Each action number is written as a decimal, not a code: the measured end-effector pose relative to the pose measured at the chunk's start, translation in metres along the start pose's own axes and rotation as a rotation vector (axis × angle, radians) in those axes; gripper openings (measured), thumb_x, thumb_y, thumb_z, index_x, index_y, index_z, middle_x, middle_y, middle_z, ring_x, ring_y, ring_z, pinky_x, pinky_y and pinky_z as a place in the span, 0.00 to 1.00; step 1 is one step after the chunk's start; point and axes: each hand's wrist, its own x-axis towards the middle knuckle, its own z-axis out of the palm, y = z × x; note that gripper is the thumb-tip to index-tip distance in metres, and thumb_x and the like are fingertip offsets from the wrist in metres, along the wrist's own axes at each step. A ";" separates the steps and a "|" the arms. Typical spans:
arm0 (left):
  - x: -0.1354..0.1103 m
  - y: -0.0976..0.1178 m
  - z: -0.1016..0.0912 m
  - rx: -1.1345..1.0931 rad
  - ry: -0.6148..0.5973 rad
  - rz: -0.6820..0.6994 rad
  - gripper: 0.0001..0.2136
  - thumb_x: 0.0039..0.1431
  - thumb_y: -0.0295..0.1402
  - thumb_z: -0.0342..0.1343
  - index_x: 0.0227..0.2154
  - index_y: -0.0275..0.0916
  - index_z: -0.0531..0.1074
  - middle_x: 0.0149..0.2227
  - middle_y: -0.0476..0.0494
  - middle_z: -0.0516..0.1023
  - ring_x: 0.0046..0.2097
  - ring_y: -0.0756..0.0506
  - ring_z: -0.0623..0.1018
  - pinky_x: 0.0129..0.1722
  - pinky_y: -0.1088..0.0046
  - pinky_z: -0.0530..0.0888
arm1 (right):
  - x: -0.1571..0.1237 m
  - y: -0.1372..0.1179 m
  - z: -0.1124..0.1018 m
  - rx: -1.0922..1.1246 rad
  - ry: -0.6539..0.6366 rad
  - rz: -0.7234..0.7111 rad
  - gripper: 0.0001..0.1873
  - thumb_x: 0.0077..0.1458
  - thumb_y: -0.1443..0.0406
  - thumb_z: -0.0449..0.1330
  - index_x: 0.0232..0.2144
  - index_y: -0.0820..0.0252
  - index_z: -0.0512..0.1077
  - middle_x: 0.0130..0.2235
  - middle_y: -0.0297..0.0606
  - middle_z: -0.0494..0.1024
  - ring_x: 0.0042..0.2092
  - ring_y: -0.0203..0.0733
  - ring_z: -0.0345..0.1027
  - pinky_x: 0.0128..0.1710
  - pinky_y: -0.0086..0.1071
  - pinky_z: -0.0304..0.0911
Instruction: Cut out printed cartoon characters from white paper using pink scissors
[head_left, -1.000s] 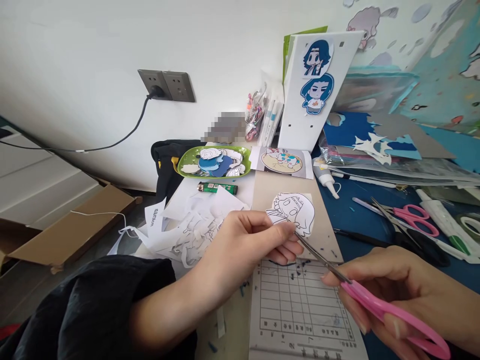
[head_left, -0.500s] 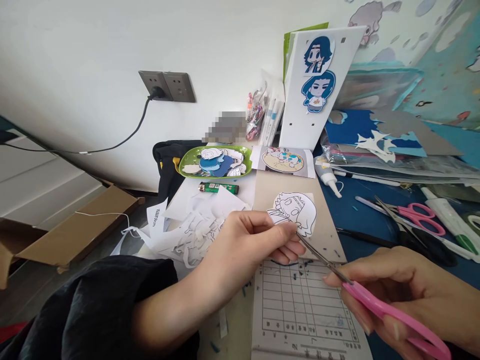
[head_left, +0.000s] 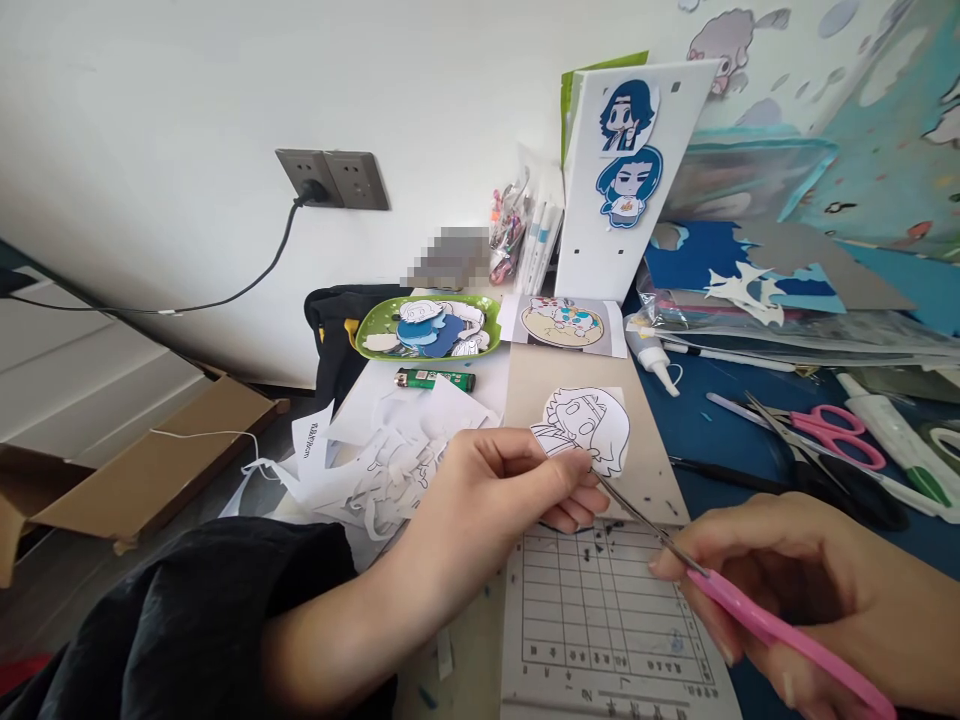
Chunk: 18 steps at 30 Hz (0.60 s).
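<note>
Paper figure [head_left: 589,425], one: white, line-drawn, with headband; lies above a beige board [head_left: 525,375]. Lower left edge in the left hand's grip; lower part of the drawing covered by the fingers.

Left hand [head_left: 517,485], one: nearly closed, thumb pinched over curled fingers on the figure; dark sleeve [head_left: 195,600] behind, cut off at the lower edge.

Right hand [head_left: 787,570], one: curled around pink-handled scissors [head_left: 780,630]; wrist runs out at the right edge. Handle loop partly hidden by the fingers, its end cropped below. Blades point up toward the left thumb; tips hard to make out there, and whether they meet the paper cannot be told.

Ruled sheet [head_left: 555,620], one: beneath the hands, cropped at the bottom, lettering too small to read.

Green tray [head_left: 375,322], one: holds overlapping cutouts, the lower ones mostly covered.

Green lighter [head_left: 450,382], one: near the tray, partly overlapped by white paper scraps [head_left: 390,470].

Grey block [head_left: 450,258], one: blurred into squares, unidentifiable.

Tape roll [head_left: 945,440], one: cut off at the right edge.

Cardboard box [head_left: 157,455], one: cropped at left.
</note>
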 end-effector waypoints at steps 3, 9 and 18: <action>-0.001 0.001 0.000 -0.004 0.011 -0.016 0.10 0.55 0.31 0.63 0.20 0.36 0.81 0.22 0.49 0.82 0.23 0.55 0.75 0.27 0.85 0.73 | -0.001 -0.007 0.005 -0.047 0.064 0.059 0.21 0.38 0.78 0.65 0.37 0.59 0.75 0.24 0.26 0.73 0.17 0.23 0.60 0.15 0.15 0.60; -0.002 0.001 0.002 -0.004 0.011 -0.025 0.10 0.54 0.31 0.64 0.19 0.36 0.81 0.22 0.49 0.82 0.23 0.55 0.76 0.27 0.85 0.74 | -0.001 -0.007 0.008 -0.062 -0.074 -0.080 0.16 0.40 0.65 0.71 0.27 0.61 0.68 0.19 0.22 0.61 0.19 0.24 0.49 0.17 0.18 0.45; -0.003 0.002 0.003 0.007 -0.006 -0.034 0.10 0.54 0.31 0.63 0.19 0.37 0.81 0.21 0.50 0.82 0.23 0.55 0.76 0.27 0.85 0.73 | -0.002 -0.009 0.011 -0.387 -0.010 -0.121 0.14 0.52 0.54 0.60 0.28 0.59 0.74 0.18 0.29 0.61 0.18 0.32 0.53 0.15 0.25 0.49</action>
